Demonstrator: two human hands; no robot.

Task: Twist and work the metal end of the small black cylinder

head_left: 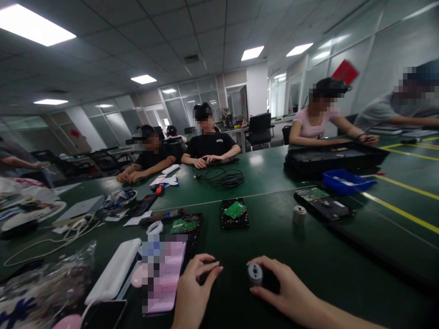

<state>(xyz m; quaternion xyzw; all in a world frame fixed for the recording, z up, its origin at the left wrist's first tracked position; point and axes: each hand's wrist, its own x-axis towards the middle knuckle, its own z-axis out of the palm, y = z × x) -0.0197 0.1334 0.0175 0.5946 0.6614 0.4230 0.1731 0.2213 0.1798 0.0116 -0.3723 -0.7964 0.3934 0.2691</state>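
My right hand [284, 283] grips a small cylindrical metal motor [255, 275] between thumb and fingers, its top face with a dark shaft turned up. To its left, my left hand [199, 288] is held above the table with thumb and forefinger pinched together; anything between the tips is too small to make out. A similar metal cylinder [299, 215] stands upright farther off to the right. Ahead of both hands lies a black hard drive [235, 224] with a green circuit board [235, 209] on it.
A pink sheet [169, 278], a white oblong case [115, 269] and a phone [103, 315] lie on the left. Beyond are an electric screwdriver [164, 215], coiled black cable [219, 177], blue tray [348, 182] and black housing [332, 157]. Several people sit around the green table [267, 237].
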